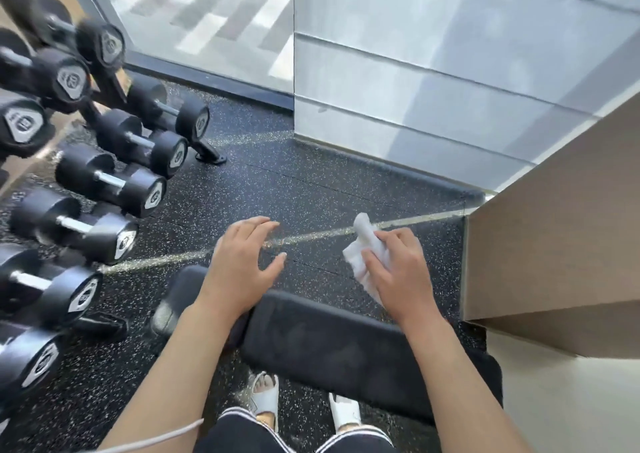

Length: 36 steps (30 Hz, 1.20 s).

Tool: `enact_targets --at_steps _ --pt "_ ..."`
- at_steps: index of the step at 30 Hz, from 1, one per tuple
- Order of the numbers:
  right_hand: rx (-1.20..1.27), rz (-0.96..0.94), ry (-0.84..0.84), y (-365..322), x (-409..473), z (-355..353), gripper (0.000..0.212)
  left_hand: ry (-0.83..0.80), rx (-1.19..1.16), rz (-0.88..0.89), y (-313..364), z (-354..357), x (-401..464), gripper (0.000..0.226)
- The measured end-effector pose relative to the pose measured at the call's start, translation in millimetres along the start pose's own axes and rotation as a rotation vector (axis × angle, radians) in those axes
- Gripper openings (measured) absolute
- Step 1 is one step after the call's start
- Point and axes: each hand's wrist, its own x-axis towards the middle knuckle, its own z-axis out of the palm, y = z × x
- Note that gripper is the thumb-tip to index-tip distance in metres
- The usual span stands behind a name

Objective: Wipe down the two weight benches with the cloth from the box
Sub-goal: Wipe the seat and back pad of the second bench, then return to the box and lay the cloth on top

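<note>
Standing over a black weight bench (332, 341), a person grips a crumpled white cloth (363, 251) in the right hand (398, 272), just past the bench's far edge. The cloth is pinched between thumb and curled fingers (388, 236), its loose end poking out beyond the fingertips. The left hand (242, 265) hovers above the bench's left end, fingers spread wide and holding nothing. A rack of black dumbbells (104, 175) stands left of the bench.
</note>
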Motion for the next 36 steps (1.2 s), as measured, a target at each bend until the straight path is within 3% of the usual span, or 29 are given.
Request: enact_targets --at_steps 9,17,36 --pt "0.003 -0.095 0.071 -51 18 -88 0.023 0.073 0.079 0.052 76 -89 7 0.054" --pt "0.036 -0.246 0.044 -76 41 -130 0.024 0.227 0.101 -0.025 115 -131 -16 0.051" --pt "0.244 -0.59 -0.267 -200 -3 -73 0.023 0.534 0.203 -0.507 107 -205 -218 0.042"
